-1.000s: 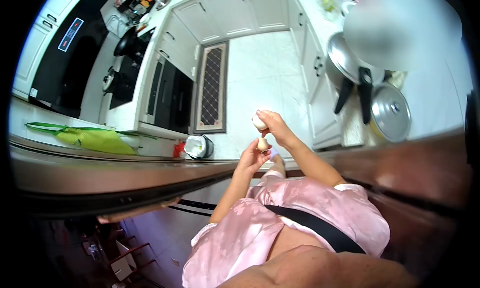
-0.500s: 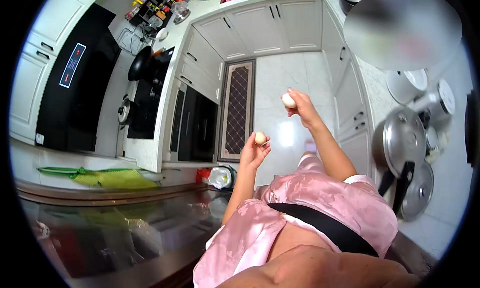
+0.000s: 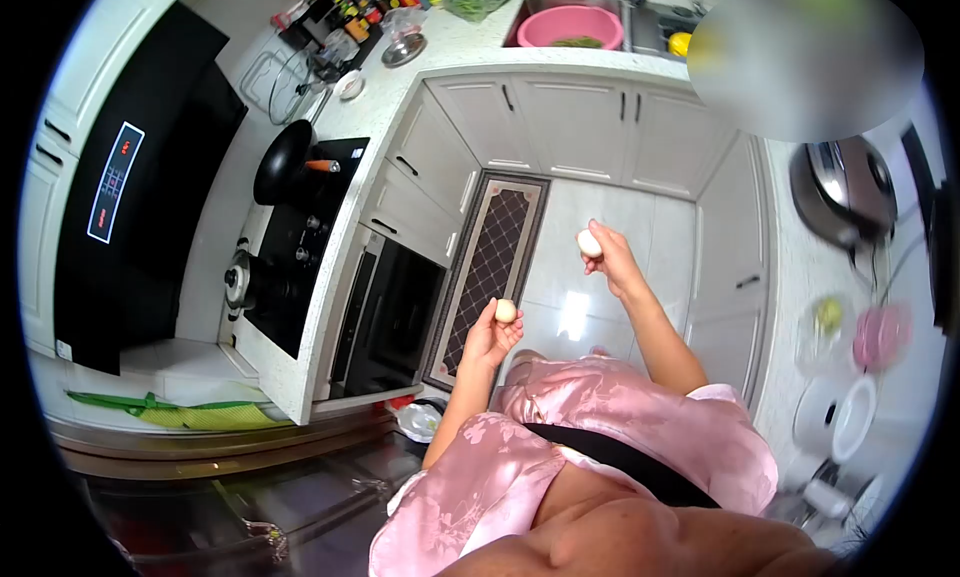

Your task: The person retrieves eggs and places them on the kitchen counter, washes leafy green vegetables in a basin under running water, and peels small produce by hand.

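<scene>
My left hand point(image 3: 488, 339) has its fingers closed around a cream-coloured egg point(image 3: 505, 311), held up in front of my body. A whiter egg point(image 3: 589, 244) is gripped between the thumb and fingers of my right hand point(image 3: 614, 267), a little farther out. The two hands are apart, over the tiled floor and the edge of the dark mat. Whether either egg still has its shell is too small to tell.
To the left, a black wok point(image 3: 282, 165) and a lidded pot point(image 3: 240, 279) stand at the black stove point(image 3: 290, 297). A pink basin point(image 3: 540, 25) sits in the sink ahead. On the right counter are a rice cooker point(image 3: 843, 192) and a white pot point(image 3: 815, 417). A patterned mat point(image 3: 487, 272) lies on the floor.
The view has shifted, bringing the sink, pink basin and rice cooker into sight, while the steel pot at right has gone out of view. Both hands keep hold of their eggs.
</scene>
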`<state>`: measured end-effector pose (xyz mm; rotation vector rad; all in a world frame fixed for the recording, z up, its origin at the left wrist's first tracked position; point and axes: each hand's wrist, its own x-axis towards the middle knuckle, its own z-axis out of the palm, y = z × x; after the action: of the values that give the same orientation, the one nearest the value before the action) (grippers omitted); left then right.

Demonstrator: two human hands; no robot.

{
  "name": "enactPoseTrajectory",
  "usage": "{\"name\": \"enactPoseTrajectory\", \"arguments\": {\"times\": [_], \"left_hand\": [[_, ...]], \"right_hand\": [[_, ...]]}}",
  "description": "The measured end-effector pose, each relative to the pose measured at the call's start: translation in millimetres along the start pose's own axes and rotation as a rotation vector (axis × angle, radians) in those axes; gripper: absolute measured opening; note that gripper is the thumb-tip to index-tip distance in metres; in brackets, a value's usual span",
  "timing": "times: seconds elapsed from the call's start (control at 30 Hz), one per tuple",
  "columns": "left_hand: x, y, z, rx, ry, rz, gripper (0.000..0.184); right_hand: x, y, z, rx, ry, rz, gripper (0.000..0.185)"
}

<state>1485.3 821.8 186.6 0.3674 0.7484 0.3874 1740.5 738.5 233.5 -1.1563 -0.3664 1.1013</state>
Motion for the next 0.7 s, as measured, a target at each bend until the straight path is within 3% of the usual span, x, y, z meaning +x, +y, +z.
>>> {"name": "enactPoseTrajectory", "arguments": {"times": [0.17,0.37,0.43,0.53,0.7], "left_hand": [[76,71,-8,-0.070,-0.045,-0.009,0.032],[175,194,-42,-0.093,0.062,-0.019,0.034],[194,239,-31,-0.087,0.136,-0.005,0.035],[230,300,-24,-0.012,0.020,0.022,0.035],[277,361,-5,0.038,0.036,0.037,0.035]], "right_hand": [[104,1,34,-0.024,-0.101,0.068,0.033],[244,-9,81,-0.052,-0.045,0.126,0.035],[279,-15,102,-0.063,-0.033,0.143,0.036],[331,-36,138,-0.104,-0.039,0.065,0.035],[402,-39,194,-0.138,-0.145,0.117,0.026]]}}
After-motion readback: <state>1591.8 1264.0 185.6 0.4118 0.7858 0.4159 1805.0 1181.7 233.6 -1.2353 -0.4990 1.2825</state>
